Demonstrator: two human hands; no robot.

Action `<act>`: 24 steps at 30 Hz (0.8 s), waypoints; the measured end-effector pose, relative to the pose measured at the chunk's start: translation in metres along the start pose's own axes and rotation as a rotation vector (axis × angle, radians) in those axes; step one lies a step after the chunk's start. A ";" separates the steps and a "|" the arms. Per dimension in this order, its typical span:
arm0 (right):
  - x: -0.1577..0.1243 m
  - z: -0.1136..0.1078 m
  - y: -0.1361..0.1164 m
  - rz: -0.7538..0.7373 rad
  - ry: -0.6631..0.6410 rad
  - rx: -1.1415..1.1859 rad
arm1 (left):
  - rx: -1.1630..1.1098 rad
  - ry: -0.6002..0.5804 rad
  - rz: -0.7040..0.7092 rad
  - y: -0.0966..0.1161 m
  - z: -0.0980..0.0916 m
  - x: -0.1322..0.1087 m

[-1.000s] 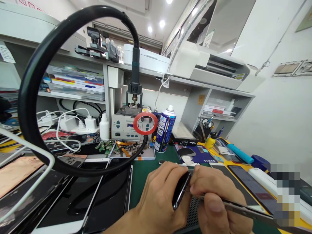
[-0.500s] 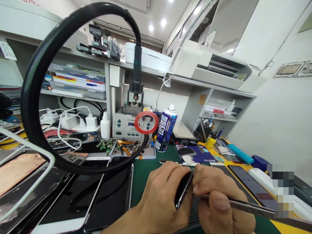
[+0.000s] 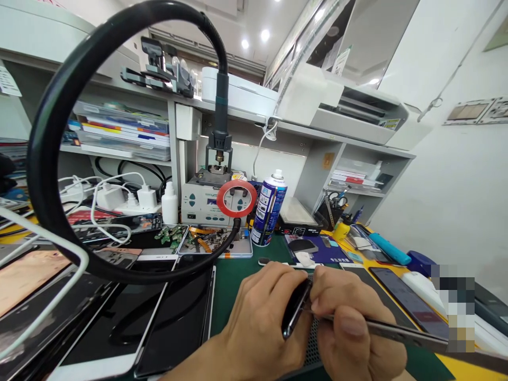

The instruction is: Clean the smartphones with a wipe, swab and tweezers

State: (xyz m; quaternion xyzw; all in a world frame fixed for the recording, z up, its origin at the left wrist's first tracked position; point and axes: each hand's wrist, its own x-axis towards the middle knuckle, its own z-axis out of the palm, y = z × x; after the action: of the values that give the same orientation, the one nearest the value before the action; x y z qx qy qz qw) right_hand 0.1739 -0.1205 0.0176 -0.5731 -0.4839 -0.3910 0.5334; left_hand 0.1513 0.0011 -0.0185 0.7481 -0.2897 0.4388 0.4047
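My left hand [image 3: 262,323] is closed around a black phone [image 3: 297,309], held tilted on its side with its shiny edge toward my right hand. Closed fingers of my right hand [image 3: 353,323] grip a thin grey metal tool [image 3: 405,334], whose exact kind I cannot make out. Its narrow end points at the phone's edge, and its wider end reaches out past the lower right. Where tip and phone meet is partly covered by my fingers. Beneath both hands lies a dark perforated pad [image 3: 313,344] on a green mat [image 3: 230,296].
Phones and screens [image 3: 174,323] cover the left side. Behind stand a parts tray [image 3: 248,248], a spray can [image 3: 270,209], a grey station [image 3: 202,203] with a looping black hose [image 3: 39,159], and a roll of red tape [image 3: 226,198]. Another phone [image 3: 408,299] lies right.
Very little differs. The view has shifted slightly, and my right hand sits a bit farther left and lower, still gripping the tool against the phone's edge.
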 end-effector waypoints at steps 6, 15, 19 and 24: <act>0.007 -0.001 -0.004 -0.006 -0.044 -0.012 | 0.006 -0.010 -0.001 -0.001 0.000 0.000; 0.008 0.001 -0.006 -0.032 -0.022 -0.038 | 0.009 0.005 0.002 0.000 0.001 0.000; 0.010 0.002 -0.006 -0.031 -0.013 -0.071 | 0.014 -0.010 -0.018 -0.001 0.001 -0.001; 0.013 0.000 -0.006 -0.014 -0.034 -0.054 | 0.015 -0.034 -0.044 0.001 0.000 -0.001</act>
State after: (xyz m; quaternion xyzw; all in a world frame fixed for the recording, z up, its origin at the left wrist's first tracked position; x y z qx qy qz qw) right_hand 0.1708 -0.1193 0.0313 -0.5904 -0.4861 -0.3979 0.5067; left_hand 0.1503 0.0009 -0.0187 0.7647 -0.2767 0.4190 0.4038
